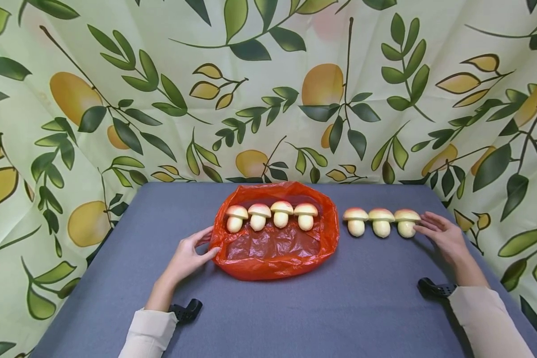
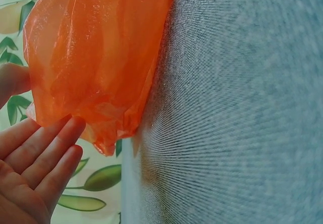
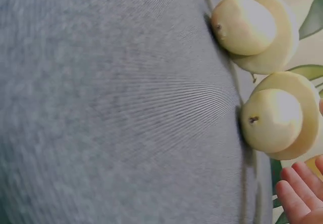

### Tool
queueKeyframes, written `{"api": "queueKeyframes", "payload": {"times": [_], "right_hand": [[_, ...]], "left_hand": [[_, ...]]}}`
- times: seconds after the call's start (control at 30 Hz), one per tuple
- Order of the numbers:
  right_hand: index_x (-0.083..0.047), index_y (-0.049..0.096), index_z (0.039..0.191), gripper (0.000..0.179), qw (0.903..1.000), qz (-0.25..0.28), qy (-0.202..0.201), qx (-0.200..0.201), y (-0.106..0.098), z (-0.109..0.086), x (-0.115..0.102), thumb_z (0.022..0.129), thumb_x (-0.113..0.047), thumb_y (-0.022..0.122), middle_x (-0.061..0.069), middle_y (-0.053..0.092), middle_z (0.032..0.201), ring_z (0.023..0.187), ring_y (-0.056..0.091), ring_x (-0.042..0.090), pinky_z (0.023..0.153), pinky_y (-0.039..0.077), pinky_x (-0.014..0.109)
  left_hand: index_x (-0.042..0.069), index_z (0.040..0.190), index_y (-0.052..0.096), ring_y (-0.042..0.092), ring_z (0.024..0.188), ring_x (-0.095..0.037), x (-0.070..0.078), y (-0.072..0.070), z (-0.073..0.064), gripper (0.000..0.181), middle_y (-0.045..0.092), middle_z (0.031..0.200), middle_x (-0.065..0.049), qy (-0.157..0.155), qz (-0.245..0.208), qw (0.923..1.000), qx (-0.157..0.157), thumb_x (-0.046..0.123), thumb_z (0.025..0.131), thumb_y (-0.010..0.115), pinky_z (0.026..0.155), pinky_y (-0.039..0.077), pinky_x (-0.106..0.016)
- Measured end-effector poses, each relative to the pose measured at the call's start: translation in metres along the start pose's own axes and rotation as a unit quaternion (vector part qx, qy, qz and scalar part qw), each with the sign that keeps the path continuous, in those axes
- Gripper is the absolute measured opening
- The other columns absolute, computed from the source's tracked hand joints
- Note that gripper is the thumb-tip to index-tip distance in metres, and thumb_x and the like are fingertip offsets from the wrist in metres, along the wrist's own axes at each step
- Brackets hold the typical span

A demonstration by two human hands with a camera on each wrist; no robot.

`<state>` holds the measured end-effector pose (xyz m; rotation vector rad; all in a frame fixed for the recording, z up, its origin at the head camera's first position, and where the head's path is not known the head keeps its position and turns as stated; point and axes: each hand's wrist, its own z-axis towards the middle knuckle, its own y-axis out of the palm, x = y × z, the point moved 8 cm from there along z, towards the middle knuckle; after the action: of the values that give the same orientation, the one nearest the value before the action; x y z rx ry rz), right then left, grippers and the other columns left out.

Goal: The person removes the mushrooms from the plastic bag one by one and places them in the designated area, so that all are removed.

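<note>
An open red plastic bag (image 1: 270, 268) lies on the table with its rim spread wide. Inside, several toy mushrooms (image 1: 282, 214) with pinkish-yellow caps form a row along its far side. My left hand (image 1: 190, 253) is at the bag's left edge. Its fingers stretch straight against the orange-looking plastic (image 2: 101, 57) in the left wrist view. To the right of the bag, three more mushrooms (image 1: 381, 222) stand in a line. Beside the rightmost mushroom (image 1: 406, 222) is my right hand (image 1: 445, 238), fingers extended and fingertips close to it. The right wrist view shows those fingers (image 3: 298, 188) straight.
Blue-grey cloth covers the table (image 1: 313, 318). A leaf-and-fruit patterned curtain (image 1: 268, 124) hangs directly behind its far edge and along both sides. Black straps (image 1: 436, 289) with small camera mounts circle both wrists.
</note>
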<state>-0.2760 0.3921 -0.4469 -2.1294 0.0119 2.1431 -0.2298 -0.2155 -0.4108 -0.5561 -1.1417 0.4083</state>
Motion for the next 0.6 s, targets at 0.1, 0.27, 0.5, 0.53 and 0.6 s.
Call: {"api": "queueKeyframes", "payload": {"times": [0.1, 0.27, 0.5, 0.53, 0.6], "right_hand": [[-0.032, 0.053, 0.107, 0.04, 0.9999, 0.008, -0.007, -0.001, 0.0, -0.002, -0.005, 0.086, -0.001, 0.068, -0.033, 0.064, 0.094, 0.085, 0.061, -0.019, 0.07, 0.048, -0.003], [-0.033, 0.055, 0.107, 0.039, 0.9998, 0.019, -0.01, 0.0, -0.001, -0.006, -0.011, 0.086, -0.002, 0.068, -0.032, 0.065, 0.095, 0.085, 0.062, -0.018, 0.07, 0.049, -0.002], [-0.027, 0.065, 0.103, 0.041, 0.9931, 0.105, -0.047, 0.02, 0.0, -0.013, -0.026, 0.085, 0.009, 0.065, -0.022, 0.073, 0.091, 0.082, 0.069, -0.009, 0.068, 0.054, 0.004], [-0.026, 0.065, 0.103, 0.041, 0.9924, 0.109, -0.052, 0.021, 0.002, -0.015, -0.028, 0.085, 0.01, 0.064, -0.021, 0.073, 0.091, 0.082, 0.069, -0.008, 0.068, 0.055, 0.005], [-0.026, 0.066, 0.103, 0.04, 0.9922, 0.108, -0.059, 0.022, 0.007, -0.017, -0.033, 0.085, 0.01, 0.063, -0.02, 0.074, 0.091, 0.083, 0.07, -0.008, 0.068, 0.055, 0.004]], "left_hand": [[-0.007, 0.129, 0.055, 0.067, 0.104, -0.038, -0.001, -0.001, 0.0, 0.054, 0.07, 0.112, -0.024, 0.0, 0.001, 1.0, 0.001, 0.007, 0.081, 0.075, 0.094, 0.056, -0.047], [-0.007, 0.129, 0.056, 0.068, 0.104, -0.036, -0.002, -0.001, -0.001, 0.054, 0.07, 0.112, -0.023, 0.0, 0.012, 0.9999, 0.003, 0.007, 0.081, 0.075, 0.093, 0.057, -0.043], [-0.007, 0.13, 0.055, 0.067, 0.104, -0.037, -0.002, 0.0, 0.0, 0.054, 0.07, 0.113, -0.024, 0.003, 0.007, 1.0, 0.002, 0.007, 0.081, 0.075, 0.093, 0.057, -0.045], [-0.007, 0.13, 0.055, 0.067, 0.104, -0.037, -0.002, 0.0, 0.0, 0.054, 0.07, 0.113, -0.024, 0.002, 0.005, 1.0, 0.001, 0.007, 0.081, 0.075, 0.094, 0.056, -0.046], [-0.006, 0.13, 0.055, 0.067, 0.105, -0.037, -0.002, -0.001, 0.0, 0.055, 0.069, 0.113, -0.024, 0.0, 0.002, 1.0, 0.0, 0.007, 0.081, 0.075, 0.094, 0.056, -0.047]]}}
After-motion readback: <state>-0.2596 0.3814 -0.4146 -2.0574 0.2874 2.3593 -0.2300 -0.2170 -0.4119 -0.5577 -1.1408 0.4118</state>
